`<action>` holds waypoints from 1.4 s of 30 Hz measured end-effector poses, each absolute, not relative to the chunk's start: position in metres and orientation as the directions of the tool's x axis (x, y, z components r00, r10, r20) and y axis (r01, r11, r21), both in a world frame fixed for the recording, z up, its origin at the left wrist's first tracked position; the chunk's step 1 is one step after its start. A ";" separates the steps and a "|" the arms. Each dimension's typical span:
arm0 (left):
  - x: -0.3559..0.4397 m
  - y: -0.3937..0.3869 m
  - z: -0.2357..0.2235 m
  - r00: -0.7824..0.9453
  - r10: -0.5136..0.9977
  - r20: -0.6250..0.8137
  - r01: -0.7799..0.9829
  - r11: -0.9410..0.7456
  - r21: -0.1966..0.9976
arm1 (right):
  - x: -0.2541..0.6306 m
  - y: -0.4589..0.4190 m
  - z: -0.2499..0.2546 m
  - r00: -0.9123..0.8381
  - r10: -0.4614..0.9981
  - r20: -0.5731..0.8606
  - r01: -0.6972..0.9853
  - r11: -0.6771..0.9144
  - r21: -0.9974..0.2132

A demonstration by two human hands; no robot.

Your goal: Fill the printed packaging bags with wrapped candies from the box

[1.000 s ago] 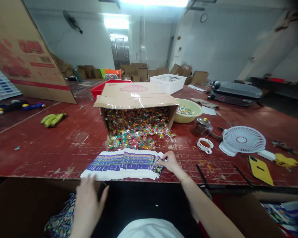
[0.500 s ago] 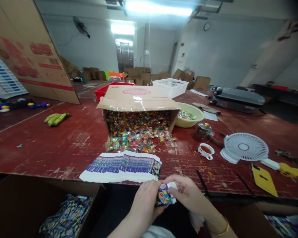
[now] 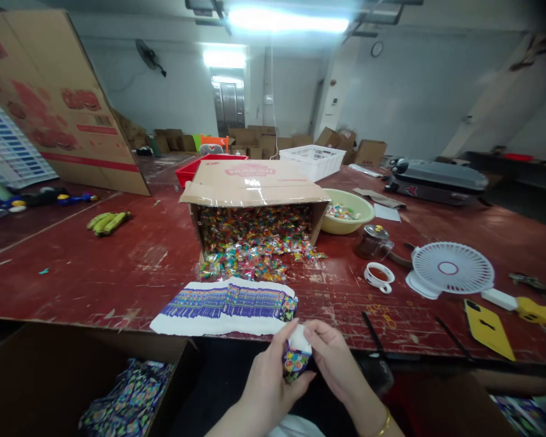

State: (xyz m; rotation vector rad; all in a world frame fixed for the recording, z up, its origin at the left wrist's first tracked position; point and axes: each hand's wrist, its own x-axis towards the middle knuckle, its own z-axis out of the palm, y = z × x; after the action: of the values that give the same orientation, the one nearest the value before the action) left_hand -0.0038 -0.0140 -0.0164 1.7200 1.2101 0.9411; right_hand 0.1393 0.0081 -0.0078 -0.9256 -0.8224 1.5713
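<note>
In front of my body, my left hand (image 3: 269, 371) is wrapped round a small purple printed box (image 3: 295, 362), thumb below and fingers along its side. Its white inside shows at the top. My right hand (image 3: 334, 358) has its fingers closed at the right rim of the same box; the fingertips are partly hidden. Just beyond, a fanned row of flat printed boxes (image 3: 227, 303) lies along the table edge. Behind that row, a cardboard carton (image 3: 255, 182) on its side spills wrapped candies (image 3: 241, 258) onto the red table (image 3: 155, 261).
To the right are a yellow basin (image 3: 366, 212), a glass teapot (image 3: 373, 241), a cup of tea (image 3: 378, 277), a white fan (image 3: 452, 267) and a yellow phone (image 3: 488, 328). Below the table edge at left, a carton (image 3: 31, 376) holds printed packs (image 3: 130, 397). Bananas (image 3: 108, 223) lie on the left.
The box has turned more upright between my hands, and its top now shows open and white. My right hand has shifted slightly left with its fingers on the rim.
</note>
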 end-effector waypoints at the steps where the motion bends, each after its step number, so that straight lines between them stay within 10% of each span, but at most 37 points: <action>1: -0.002 -0.016 -0.021 0.252 0.956 0.150 0.376 -0.240 0.895 | 0.136 0.007 -0.011 -0.111 0.981 -0.160 -0.468 -0.194 -0.862; 9: -0.002 -0.018 -0.028 0.255 0.898 0.358 0.633 -0.435 0.641 | 0.136 0.007 -0.012 0.058 0.997 -0.049 -0.354 -0.026 -0.935; 19: -0.001 -0.018 -0.035 0.282 0.906 0.317 0.487 -0.420 0.766 | 0.125 0.000 -0.008 -0.048 0.993 -0.104 -0.310 -0.114 -0.944; 26: -0.004 -0.017 -0.031 0.125 0.981 0.147 0.492 -0.190 0.849 | 0.124 -0.008 -0.008 -0.046 0.979 0.197 0.039 0.198 -0.979; 33: -0.004 -0.016 -0.035 0.175 0.963 0.206 0.648 -0.270 0.712 | 0.125 -0.003 -0.008 0.022 0.997 -0.077 -0.202 -0.071 -0.977; 42: -0.008 -0.001 -0.002 0.288 0.944 0.162 0.618 -0.312 0.721 | 0.129 -0.005 -0.001 -0.007 0.924 0.382 0.204 0.375 -0.904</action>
State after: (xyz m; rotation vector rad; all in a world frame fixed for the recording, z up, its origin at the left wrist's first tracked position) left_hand -0.0081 -0.0013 -0.0024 2.0267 1.3922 0.7965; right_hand 0.1294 -0.0046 -0.0007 -1.0687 -1.4890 0.7879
